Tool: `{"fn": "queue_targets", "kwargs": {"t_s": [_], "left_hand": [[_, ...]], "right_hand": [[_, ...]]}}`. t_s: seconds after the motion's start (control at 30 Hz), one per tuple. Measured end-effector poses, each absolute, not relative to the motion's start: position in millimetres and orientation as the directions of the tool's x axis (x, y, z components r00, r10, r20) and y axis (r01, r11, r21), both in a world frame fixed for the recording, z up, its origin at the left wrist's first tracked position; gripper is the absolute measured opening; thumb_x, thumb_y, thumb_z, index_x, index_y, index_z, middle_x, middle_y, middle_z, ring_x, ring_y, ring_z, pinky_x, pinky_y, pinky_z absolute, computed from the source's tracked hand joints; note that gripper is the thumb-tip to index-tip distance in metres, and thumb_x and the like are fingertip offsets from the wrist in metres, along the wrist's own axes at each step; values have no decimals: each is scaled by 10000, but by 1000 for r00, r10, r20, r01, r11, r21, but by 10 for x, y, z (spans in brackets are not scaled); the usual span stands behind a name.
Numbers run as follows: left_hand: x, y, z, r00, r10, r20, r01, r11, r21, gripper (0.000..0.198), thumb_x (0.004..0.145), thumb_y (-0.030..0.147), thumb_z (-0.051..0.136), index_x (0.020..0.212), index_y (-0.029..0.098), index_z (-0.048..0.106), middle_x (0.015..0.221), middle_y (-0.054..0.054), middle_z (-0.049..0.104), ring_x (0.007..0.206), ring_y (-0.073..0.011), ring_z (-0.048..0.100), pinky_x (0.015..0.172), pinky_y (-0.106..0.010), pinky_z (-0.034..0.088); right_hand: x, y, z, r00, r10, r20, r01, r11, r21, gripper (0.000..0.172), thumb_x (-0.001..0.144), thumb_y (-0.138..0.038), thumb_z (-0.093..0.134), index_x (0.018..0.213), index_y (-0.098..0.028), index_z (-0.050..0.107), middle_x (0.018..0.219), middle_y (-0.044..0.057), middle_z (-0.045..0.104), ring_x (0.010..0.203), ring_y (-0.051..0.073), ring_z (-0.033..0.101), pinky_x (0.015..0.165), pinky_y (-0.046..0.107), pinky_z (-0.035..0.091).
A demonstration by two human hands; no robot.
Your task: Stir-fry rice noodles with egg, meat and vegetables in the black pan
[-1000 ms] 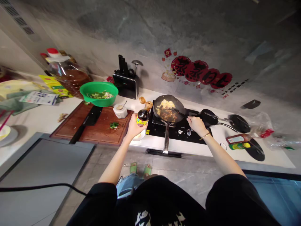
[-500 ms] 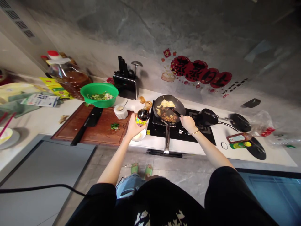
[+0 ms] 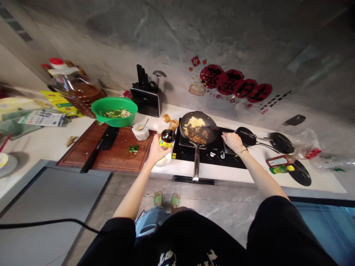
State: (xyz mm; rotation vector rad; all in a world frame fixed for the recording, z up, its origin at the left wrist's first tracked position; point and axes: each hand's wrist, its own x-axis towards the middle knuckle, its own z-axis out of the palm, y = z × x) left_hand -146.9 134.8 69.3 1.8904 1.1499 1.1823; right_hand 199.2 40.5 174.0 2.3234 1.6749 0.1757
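My left hand [image 3: 155, 152] is wrapped round a dark sauce bottle [image 3: 167, 137] with a yellow label, held tilted at the left rim of the frying pan [image 3: 198, 131]. The pan sits on the black hob [image 3: 210, 153] and holds egg and dark pieces. Gripping the handle of a black spatula [image 3: 213, 130] whose blade reaches into the pan, my right hand [image 3: 232, 142] hovers over the hob. A small white dish [image 3: 164, 161] lies under the left hand.
A wooden board [image 3: 111, 147] with a black cleaver [image 3: 104, 140] and a white cup [image 3: 140, 131] lies left. A green bowl [image 3: 114, 111] of vegetables, an oil jug [image 3: 74, 88] and a knife block [image 3: 146, 98] stand behind. A second pan [image 3: 248, 136], bottles [image 3: 279, 164] and lids lie right.
My right hand pushed the spatula left into the pan, then drew back to the right. The left hand and bottle stayed at the pan's left rim.
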Motion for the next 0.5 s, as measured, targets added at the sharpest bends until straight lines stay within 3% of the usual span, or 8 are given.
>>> {"fn": "queue_targets", "kwargs": {"t_s": [0.13,0.3,0.5], "left_hand": [[-1451,1337,672,222,905,362,354,-421,835,588,561,332,737,1047,162,453,949,-51,558,850,-212,587,763,-337,479],[-1432,1335,682,225,909,351,364,-412,835,578,558,327,735,1033,164,448,944,-44,558,854,-210,585,767,-334,478],[-1410,1348,701,223,915,337,356,-398,845,566,557,318,731,1019,167,441,924,-33,558,837,-203,587,750,-320,477]], "right_hand": [[2068,536,1621,351,932,-90,912,-318,260,364,927,-318,368,1132,-191,640,1005,124,691,916,208,649,766,274,473],[2380,461,1880,220,963,-159,972,-202,120,350,907,-316,396,980,-195,717,977,72,712,905,196,656,790,240,453],[2198,452,1752,224,972,-71,972,-218,90,363,910,-318,396,1125,-197,662,1101,64,677,997,198,631,885,274,446]]}}
